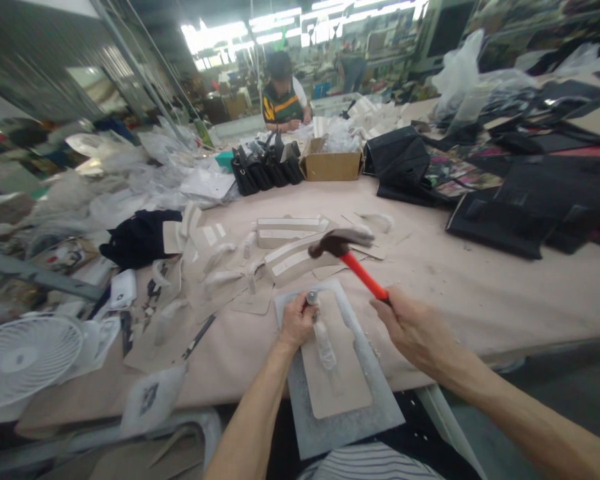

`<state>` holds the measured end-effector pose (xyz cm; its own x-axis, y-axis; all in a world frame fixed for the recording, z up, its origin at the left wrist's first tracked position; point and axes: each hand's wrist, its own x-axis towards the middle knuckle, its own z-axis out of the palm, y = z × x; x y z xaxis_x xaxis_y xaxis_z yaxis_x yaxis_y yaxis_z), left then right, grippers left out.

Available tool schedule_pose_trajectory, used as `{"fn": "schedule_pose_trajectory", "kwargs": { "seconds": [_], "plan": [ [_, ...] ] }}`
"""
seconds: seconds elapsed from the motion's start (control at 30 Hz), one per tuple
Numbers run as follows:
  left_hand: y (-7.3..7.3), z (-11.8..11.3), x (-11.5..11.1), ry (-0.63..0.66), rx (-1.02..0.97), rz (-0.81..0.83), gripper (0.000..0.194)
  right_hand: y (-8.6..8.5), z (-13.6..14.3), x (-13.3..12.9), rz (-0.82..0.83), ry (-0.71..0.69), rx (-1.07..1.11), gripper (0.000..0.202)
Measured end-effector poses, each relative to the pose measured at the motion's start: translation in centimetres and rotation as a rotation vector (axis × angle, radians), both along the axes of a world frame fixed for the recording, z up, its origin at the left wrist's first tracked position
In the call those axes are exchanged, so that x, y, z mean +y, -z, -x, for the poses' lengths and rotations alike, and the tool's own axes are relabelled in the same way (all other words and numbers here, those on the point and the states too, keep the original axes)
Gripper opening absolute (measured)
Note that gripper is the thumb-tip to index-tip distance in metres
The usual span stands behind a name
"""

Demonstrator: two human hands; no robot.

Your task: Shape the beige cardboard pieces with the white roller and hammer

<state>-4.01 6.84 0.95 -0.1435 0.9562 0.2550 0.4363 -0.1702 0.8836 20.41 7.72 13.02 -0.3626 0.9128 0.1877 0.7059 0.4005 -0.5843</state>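
My right hand (pixel 410 323) is wrapped round the red handle of a claw hammer (pixel 363 270), whose dark head is raised above the board's far edge. Close to that edge, my left hand (pixel 297 323) is closed on a short metal punch (pixel 312 298) with its round top facing up. Under the left hand lies a beige bag panel (pixel 340 393) with a plastic-wrapped handle (pixel 326 350) along it. Both rest on a grey slab (pixel 380 407) that overhangs the table's near edge. The punch's lower end is hidden by my fingers.
Beige panels with white strips (pixel 293 230) and wrapped handles lie beyond the slab on the table (pixel 420 287). A white fan (pixel 27 360) stands left. Black bags (pixel 265 167), a cardboard box (pixel 333 167) and black panels (pixel 525 207) line the back and right. A person (pixel 285 100) sits opposite.
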Motion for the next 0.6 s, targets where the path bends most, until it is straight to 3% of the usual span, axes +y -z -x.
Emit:
{"fn": "schedule_pose_trajectory", "kwargs": {
  "seconds": [0.13, 0.27, 0.33, 0.4, 0.5, 0.6],
  "plan": [
    [0.0, 0.0, 0.0, 0.005, -0.012, -0.001, 0.016, -1.7, -0.2, 0.6, -0.098, -0.143, -0.305, 0.021],
    [-0.1, 0.1, 0.1, 0.028, -0.008, -0.003, 0.019, -6.1, 0.6, 0.7, -0.408, -0.007, -0.055, 0.026],
    [-0.1, 0.1, 0.2, 0.027, -0.002, 0.004, 0.020, -6.9, 1.1, 0.1, -0.494, 0.098, 0.114, 0.024],
    [0.0, 0.1, 0.2, 0.019, -0.003, 0.017, 0.018, -5.7, 1.2, -0.5, -0.442, 0.084, 0.108, 0.025],
    [-0.1, 0.0, 0.2, 0.007, -0.029, 0.042, 0.014, -1.8, 0.5, -0.8, -0.120, -0.099, -0.217, 0.023],
    [-0.3, -0.1, 0.1, 0.008, -0.055, 0.042, 0.018, 0.9, -0.7, -0.2, 0.100, -0.109, -0.429, 0.018]
  ]
}}
